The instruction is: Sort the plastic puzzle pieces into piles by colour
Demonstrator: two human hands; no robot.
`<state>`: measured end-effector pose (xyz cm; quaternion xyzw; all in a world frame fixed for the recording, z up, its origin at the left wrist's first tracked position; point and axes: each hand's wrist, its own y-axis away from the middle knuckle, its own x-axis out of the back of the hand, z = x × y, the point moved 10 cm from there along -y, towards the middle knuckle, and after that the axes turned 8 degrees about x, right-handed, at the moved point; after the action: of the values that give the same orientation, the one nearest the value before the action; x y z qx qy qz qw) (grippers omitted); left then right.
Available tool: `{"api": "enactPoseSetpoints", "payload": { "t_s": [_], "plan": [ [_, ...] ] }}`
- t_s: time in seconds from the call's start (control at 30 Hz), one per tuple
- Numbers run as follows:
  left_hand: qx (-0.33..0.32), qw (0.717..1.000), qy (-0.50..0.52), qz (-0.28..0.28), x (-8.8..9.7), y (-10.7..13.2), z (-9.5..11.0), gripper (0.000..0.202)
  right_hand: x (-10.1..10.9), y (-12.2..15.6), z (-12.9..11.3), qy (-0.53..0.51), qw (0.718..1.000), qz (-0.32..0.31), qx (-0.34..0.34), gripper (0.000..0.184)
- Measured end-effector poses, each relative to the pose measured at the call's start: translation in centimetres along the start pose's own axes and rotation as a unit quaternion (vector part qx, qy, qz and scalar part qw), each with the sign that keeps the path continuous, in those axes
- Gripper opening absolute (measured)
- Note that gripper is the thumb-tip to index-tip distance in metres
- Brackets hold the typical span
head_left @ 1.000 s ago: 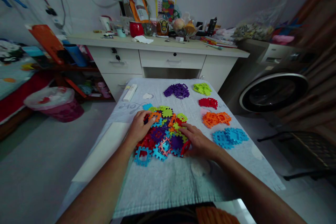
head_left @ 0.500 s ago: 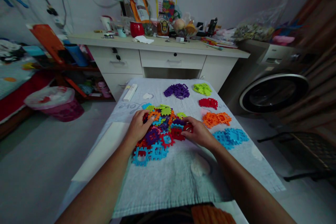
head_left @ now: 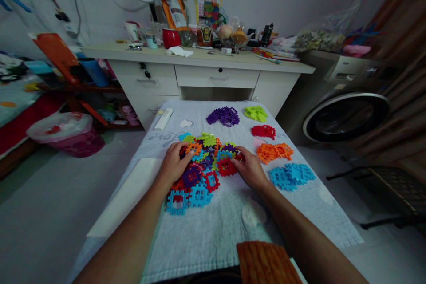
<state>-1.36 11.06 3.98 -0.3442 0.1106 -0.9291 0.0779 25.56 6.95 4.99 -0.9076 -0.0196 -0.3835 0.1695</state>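
Observation:
A mixed heap of coloured plastic interlocking tiles (head_left: 203, 164) lies on a pale blue towel (head_left: 213, 226) over a small table. My left hand (head_left: 173, 164) rests on the heap's left side, fingers curled over the tiles. My right hand (head_left: 250, 168) presses on the heap's right edge, its fingertips closed on a red tile (head_left: 227, 167). Sorted piles lie to the right: purple (head_left: 223, 116), lime green (head_left: 255, 113), red (head_left: 263, 131), orange (head_left: 274, 151) and blue (head_left: 291, 174).
A white tube (head_left: 163, 119) lies at the towel's far left. A cluttered white desk (head_left: 199, 71) stands behind, a washing machine (head_left: 346, 115) to the right, a lined pink bin (head_left: 65, 132) on the floor at left. A brown wooden object (head_left: 266, 262) shows at the near edge.
My right hand has slid from the heap's near right side up and forward along its edge, pushing tiles leftward. The heap has tightened. My left hand has hardly moved.

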Motion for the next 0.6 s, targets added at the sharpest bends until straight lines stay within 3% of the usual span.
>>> {"api": "enactPoseSetpoints", "payload": {
  "t_s": [0.27, 0.47, 0.6],
  "plan": [
    [-0.005, 1.000, -0.002, 0.003, 0.0, 0.0, 0.0, 0.034, 0.6, 0.3, 0.1, -0.013, 0.999, 0.037, 0.014, 0.049],
    [-0.002, 1.000, 0.000, 0.002, 0.1, 0.0, 0.1, 0.034, 1.8, 0.1, 1.0, -0.021, 0.994, 0.105, 0.009, 0.026],
    [0.002, 1.000, 0.000, 0.000, 0.0, 0.0, 0.0, 0.035, 2.3, -0.1, 1.9, -0.019, 0.990, 0.136, 0.002, 0.025]
  ]
}}
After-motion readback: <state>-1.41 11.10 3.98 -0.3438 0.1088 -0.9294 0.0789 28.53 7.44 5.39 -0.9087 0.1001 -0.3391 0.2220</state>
